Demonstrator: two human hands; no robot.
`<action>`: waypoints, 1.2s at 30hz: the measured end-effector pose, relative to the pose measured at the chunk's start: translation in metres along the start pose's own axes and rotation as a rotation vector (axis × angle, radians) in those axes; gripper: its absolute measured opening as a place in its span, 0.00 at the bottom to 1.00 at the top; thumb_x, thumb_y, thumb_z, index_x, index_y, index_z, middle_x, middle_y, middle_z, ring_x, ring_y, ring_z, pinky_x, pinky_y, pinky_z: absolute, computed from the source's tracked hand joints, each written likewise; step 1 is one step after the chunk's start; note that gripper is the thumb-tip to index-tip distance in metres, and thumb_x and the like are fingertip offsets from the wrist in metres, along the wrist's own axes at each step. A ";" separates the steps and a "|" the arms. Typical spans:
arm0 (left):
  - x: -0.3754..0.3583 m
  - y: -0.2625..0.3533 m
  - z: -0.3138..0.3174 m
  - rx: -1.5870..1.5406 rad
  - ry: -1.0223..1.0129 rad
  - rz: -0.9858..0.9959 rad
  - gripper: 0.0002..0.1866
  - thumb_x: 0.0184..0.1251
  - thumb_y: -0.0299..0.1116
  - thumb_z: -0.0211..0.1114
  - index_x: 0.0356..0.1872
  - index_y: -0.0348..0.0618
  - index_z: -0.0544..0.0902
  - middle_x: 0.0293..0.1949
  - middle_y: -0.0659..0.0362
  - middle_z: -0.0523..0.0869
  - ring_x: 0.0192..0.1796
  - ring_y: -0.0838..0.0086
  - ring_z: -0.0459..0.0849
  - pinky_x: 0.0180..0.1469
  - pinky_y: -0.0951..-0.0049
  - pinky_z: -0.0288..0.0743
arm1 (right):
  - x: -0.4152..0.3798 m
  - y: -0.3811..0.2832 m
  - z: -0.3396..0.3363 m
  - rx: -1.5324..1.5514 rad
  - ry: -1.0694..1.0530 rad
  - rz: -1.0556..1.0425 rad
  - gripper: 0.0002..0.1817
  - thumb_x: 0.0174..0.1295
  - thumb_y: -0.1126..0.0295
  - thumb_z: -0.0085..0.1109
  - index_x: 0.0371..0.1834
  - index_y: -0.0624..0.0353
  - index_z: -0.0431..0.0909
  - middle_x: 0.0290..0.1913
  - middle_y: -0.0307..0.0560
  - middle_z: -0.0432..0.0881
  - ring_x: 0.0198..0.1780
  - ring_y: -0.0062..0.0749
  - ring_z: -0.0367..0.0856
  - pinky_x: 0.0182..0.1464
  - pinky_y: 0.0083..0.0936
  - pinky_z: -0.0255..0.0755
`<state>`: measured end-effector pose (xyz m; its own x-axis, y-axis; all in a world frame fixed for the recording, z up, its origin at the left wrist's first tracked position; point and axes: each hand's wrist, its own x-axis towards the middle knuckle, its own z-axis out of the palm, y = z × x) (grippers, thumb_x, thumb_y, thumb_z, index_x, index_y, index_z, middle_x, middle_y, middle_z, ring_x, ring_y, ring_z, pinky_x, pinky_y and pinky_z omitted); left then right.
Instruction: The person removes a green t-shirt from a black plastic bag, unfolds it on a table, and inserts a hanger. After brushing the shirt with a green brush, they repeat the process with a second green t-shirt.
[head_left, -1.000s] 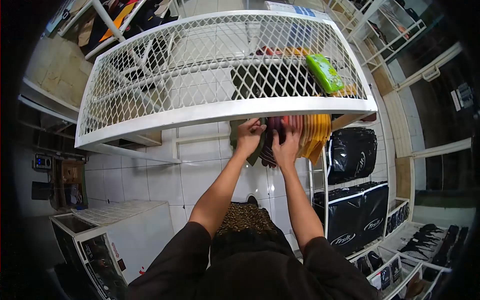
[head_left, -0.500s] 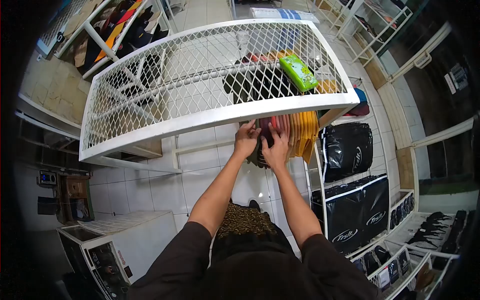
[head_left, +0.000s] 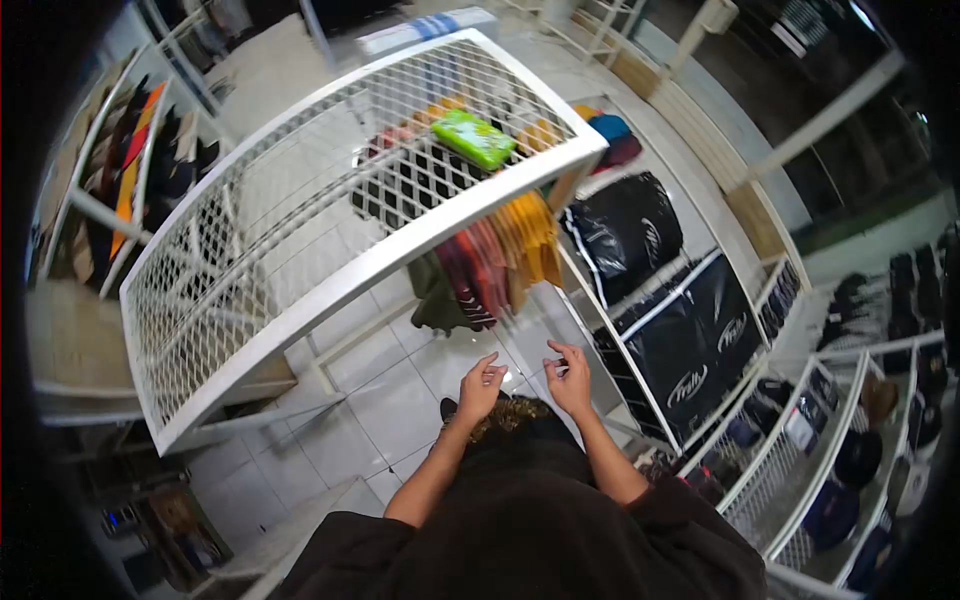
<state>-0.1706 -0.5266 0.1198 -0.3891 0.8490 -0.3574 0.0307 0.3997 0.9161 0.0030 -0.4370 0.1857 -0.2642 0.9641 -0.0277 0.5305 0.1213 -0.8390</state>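
My left hand point(head_left: 482, 386) is in front of my waist, its fingers loosely bent and apart with nothing in them. Beside it, my right hand point(head_left: 569, 378) also holds nothing; its thumb and fingers are apart. Both are clear of the row of hanging clothes point(head_left: 480, 262), which runs from dark green through maroon and red to yellow. The clothes hang below a white mesh-topped rack point(head_left: 380, 250), and their upper parts show only through the mesh. A bright green patterned packet point(head_left: 474, 138) lies on the mesh top.
Black plastic-wrapped packs point(head_left: 690, 345) fill a white shelf on the right. Nearer, a white rack point(head_left: 800, 455) holds caps and small packets. More clothes point(head_left: 128, 190) hang at the far left. A white wrapped bundle with blue stripes point(head_left: 425, 32) lies behind the mesh rack.
Both hands have let go of the hanging clothes and drawn back toward my body. The view has turned to the right, and the clothes now hang loosely.
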 end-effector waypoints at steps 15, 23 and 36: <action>0.142 0.118 0.122 0.324 -0.400 0.214 0.19 0.73 0.40 0.68 0.58 0.40 0.86 0.41 0.48 0.91 0.43 0.63 0.91 0.49 0.64 0.82 | 0.118 0.127 -0.079 0.132 0.366 0.238 0.15 0.65 0.75 0.66 0.55 0.58 0.86 0.47 0.46 0.83 0.35 0.23 0.83 0.38 0.20 0.77; 0.319 0.132 0.264 0.527 -0.508 0.245 0.20 0.70 0.37 0.69 0.58 0.36 0.84 0.43 0.44 0.89 0.46 0.51 0.88 0.52 0.57 0.81 | 0.248 0.246 -0.105 0.153 0.423 0.414 0.16 0.63 0.76 0.67 0.55 0.56 0.85 0.50 0.52 0.83 0.46 0.40 0.86 0.49 0.31 0.82; 0.444 0.107 0.387 0.910 -0.199 0.467 0.32 0.62 0.40 0.76 0.65 0.36 0.77 0.50 0.44 0.84 0.58 0.46 0.81 0.61 0.52 0.75 | 0.287 0.316 -0.111 0.154 0.399 0.655 0.18 0.64 0.71 0.69 0.58 0.51 0.85 0.53 0.51 0.84 0.49 0.39 0.85 0.48 0.31 0.80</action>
<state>0.0165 0.0267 -0.0116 -0.0032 0.9948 -0.1016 0.8540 0.0555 0.5173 0.1841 -0.0957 -0.0275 0.3895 0.8435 -0.3700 0.3530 -0.5077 -0.7859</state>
